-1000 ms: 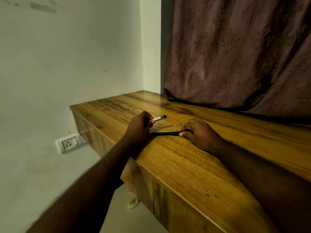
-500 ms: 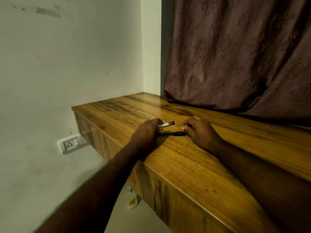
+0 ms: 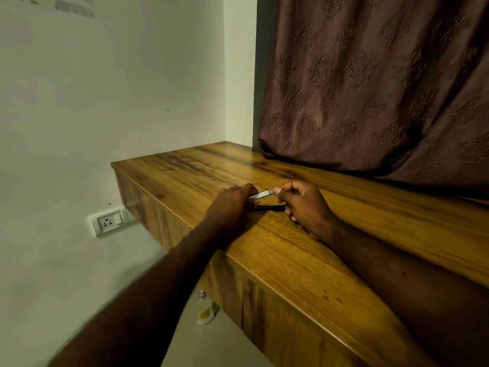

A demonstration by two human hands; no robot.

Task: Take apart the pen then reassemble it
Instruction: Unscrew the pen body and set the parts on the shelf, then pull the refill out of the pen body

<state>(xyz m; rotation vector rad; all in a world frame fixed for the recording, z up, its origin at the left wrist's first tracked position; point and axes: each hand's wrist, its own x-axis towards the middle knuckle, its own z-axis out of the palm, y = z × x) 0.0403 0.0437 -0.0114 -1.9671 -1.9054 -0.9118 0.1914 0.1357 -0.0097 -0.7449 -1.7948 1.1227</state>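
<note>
While a black barrel lies on glossy wood, left hand and right hand pinch a silvery rod.

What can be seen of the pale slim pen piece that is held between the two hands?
The pale pen piece is a thin, straight, silvery-white rod, perhaps metal or plastic; finer detail is too small to tell. It is held just above the wooden top, tilted slightly up toward the right. The left hand grips its left end and the right hand pinches its right end. The black pen part lies below it, apart.
</note>
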